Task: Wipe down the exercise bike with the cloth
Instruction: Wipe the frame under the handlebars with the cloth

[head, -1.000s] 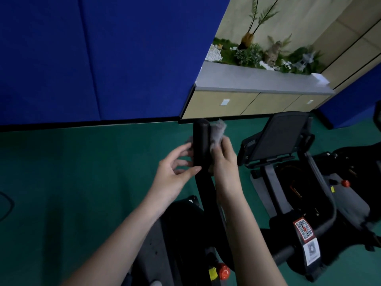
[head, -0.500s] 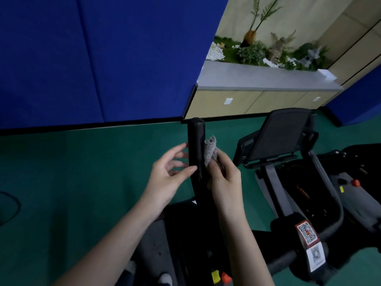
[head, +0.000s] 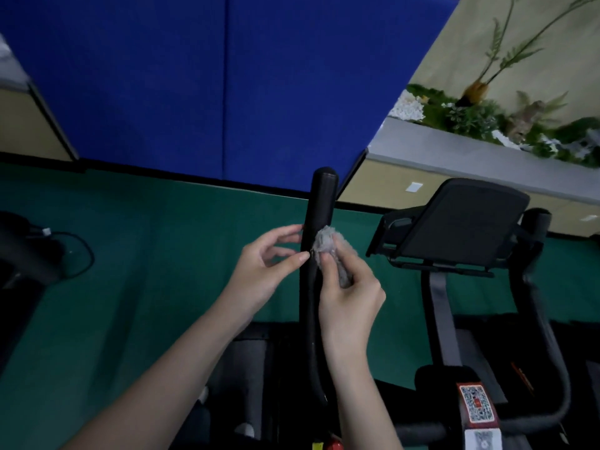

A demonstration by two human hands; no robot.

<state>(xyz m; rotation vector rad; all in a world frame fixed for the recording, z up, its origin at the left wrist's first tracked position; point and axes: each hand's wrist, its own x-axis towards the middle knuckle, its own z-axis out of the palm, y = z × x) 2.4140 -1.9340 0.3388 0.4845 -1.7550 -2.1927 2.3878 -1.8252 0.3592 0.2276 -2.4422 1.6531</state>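
Note:
The exercise bike's black padded handlebar (head: pixel 319 203) rises upright in the middle of the view. My right hand (head: pixel 349 297) grips a small bunched grey cloth (head: pixel 328 243) and holds it against the bar's right side. My left hand (head: pixel 263 264) is on the bar's left side, thumb and fingertips touching the bar with the fingers loosely bent. The bike's black console (head: pixel 461 222) stands to the right, above the frame (head: pixel 545 336) with a QR sticker (head: pixel 475 407).
Blue padded wall panels (head: pixel 227 76) stand behind, over green flooring (head: pixel 146 254). A grey-topped cabinet (head: pixel 454 151) with plants (head: pixel 487 105) runs along the right. A dark object with a cable (head: pixel 74 254) lies on the floor at left.
The view has swung to the right and tilted. My right hand has slid the cloth slightly down the bar's right side; my left hand stays at the bar.

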